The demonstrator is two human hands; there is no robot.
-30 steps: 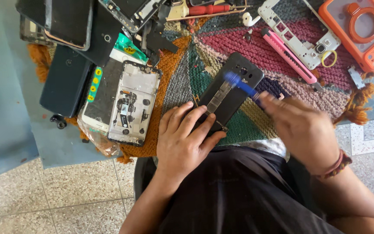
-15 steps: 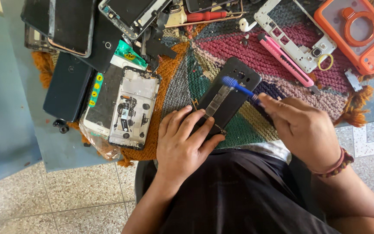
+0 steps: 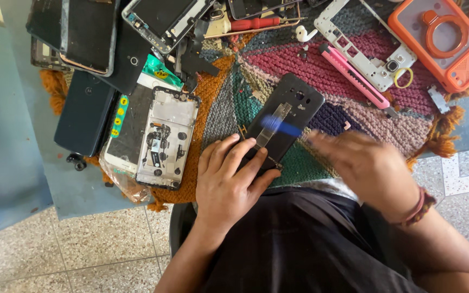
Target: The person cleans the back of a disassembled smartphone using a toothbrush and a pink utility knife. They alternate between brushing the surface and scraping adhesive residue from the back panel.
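Note:
A black phone back panel (image 3: 294, 103) lies tilted on a knitted multicoloured mat (image 3: 299, 59). My left hand (image 3: 229, 182) presses down on its near end, fingers spread over the lower edge. My right hand (image 3: 367, 168), blurred with motion, holds a blue-tipped tool (image 3: 280, 127) whose tip rests across the middle of the panel, near a pale strip on it.
An opened phone frame with exposed parts (image 3: 166, 138) and dark phones (image 3: 85, 111) lie to the left. A pink utility knife (image 3: 354, 76), white phone frame (image 3: 373, 49), orange case (image 3: 443, 40) and red screwdriver (image 3: 253, 23) sit at the back. Tiled floor lies below the table edge.
The blue tool's tip has slid leftward over the black panel as my right hand swept with it. My left hand stays pressed on the panel's near end.

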